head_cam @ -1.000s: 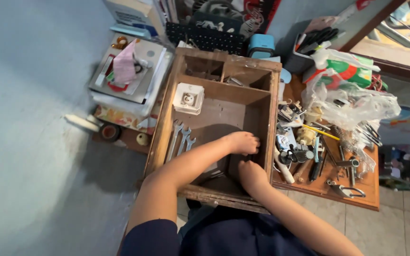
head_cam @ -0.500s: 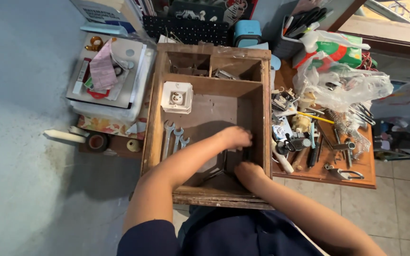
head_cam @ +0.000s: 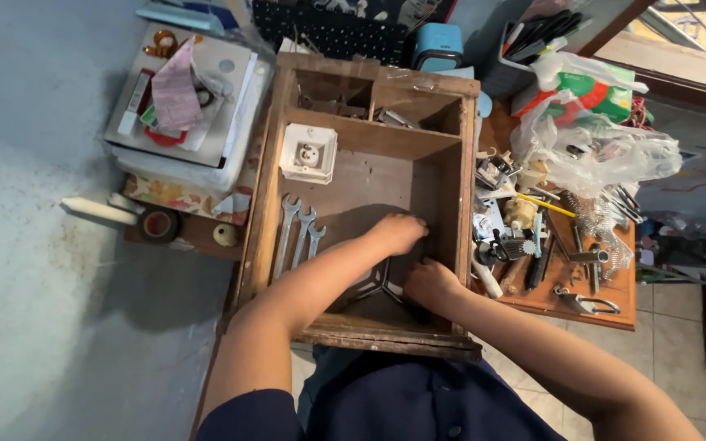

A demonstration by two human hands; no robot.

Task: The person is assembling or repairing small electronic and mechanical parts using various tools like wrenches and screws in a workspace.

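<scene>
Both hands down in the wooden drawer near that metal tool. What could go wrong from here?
1. The left hand and right hand crowd the right corner of the brown wooden drawer over a dark metal multi-armed tool; fingers could get pinched or scraped.
2. Three silver open-ended wrenches lie loose beside the left forearm and could be knocked.
3. The cluttered wooden tray of tools sits close to the right elbow; a bump might spill it.
</scene>
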